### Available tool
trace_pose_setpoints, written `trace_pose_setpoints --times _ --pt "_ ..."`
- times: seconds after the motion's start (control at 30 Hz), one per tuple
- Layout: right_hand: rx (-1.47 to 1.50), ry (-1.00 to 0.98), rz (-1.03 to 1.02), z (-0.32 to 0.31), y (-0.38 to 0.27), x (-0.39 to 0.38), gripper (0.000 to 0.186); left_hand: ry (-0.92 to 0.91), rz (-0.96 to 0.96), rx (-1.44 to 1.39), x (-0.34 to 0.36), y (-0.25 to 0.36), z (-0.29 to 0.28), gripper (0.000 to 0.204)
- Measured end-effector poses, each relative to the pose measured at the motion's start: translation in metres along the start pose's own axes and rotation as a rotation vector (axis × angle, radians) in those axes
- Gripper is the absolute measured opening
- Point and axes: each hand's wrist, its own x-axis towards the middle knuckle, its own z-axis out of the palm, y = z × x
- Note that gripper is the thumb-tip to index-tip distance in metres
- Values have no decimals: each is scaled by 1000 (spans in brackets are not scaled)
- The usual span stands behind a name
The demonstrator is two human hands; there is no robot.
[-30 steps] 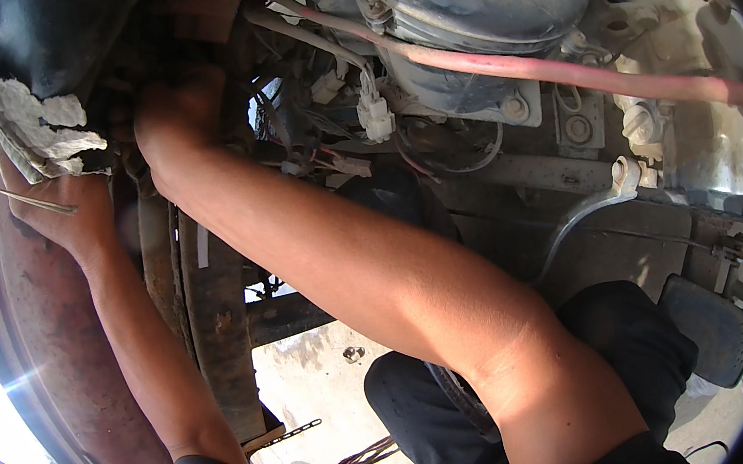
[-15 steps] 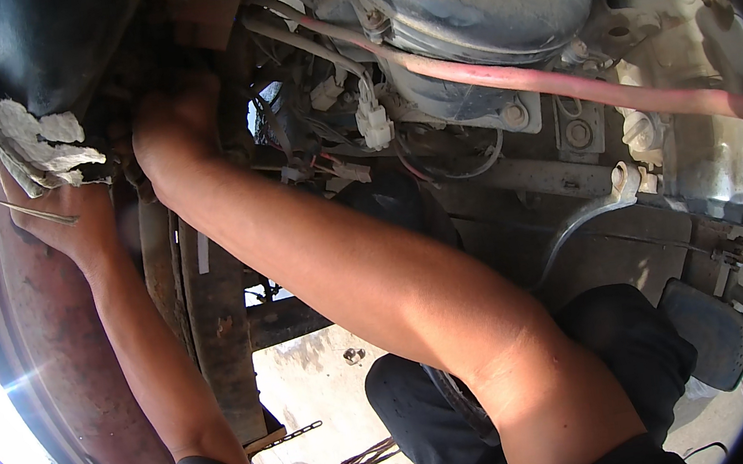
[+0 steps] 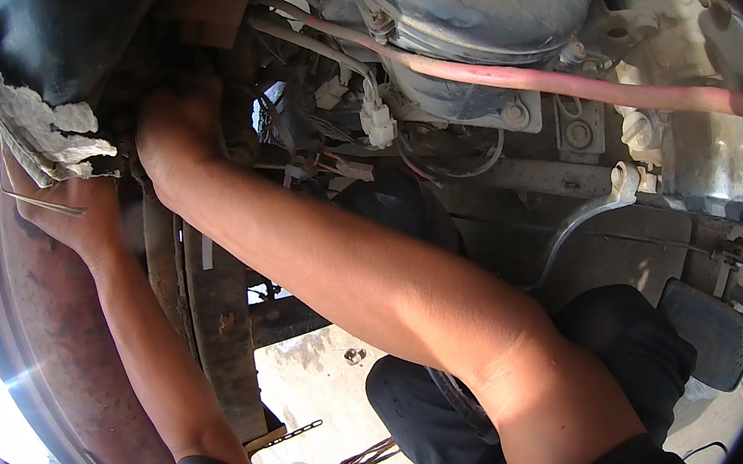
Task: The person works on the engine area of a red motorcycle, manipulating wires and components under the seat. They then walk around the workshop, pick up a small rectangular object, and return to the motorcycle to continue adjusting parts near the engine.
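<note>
My left hand [image 3: 69,215] reaches up under a black cover [image 3: 55,39] with a torn, grey, flaky edge [image 3: 50,143], at the upper left; its fingers are hidden. A thin tan strip [image 3: 44,202] lies across the back of that hand. My right hand [image 3: 183,121] reaches into a dark recess beside the cover, right of my left hand; shadow hides its fingers, so what it touches cannot be made out. White connectors [image 3: 377,118] and loose wires hang just right of it.
A rusty red-brown panel [image 3: 65,366] runs down the left. A dusty grey housing [image 3: 473,3] and pink hose [image 3: 538,74] fill the upper right. My dark-clothed knees [image 3: 423,413] are below, over a pale floor [image 3: 305,372]. A pedal [image 3: 708,328] sits lower right.
Both hands stay in the same places, with only small shifts. The torn cover and my left hand sit slightly farther right in the picture than half a second ago.
</note>
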Motion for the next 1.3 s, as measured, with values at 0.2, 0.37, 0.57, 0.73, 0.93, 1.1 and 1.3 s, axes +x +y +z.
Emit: trace_pose_setpoints --times 0.2,0.37,0.57,0.73,0.93,1.1,1.3 --pt "-133 81 -286 -3 33 26 18 12 -3 -35 1 -2 2 48" --pt "-225 73 -419 -6 25 22 13 19 -32 -38 1 6 2 47" --pt "-9 45 -102 -1 24 20 14 13 -13 -32 2 5 1 47" --pt "-205 129 -332 -6 45 35 15 21 42 -1 4 3 2 47" --pt "-138 136 -277 -3 40 32 15 26 16 -28 3 3 2 48" --pt "-166 68 -405 -3 38 33 14 65 18 -50 3 11 4 50" --pt "-211 141 -146 -3 23 21 11 69 -19 -101 0 9 4 50"
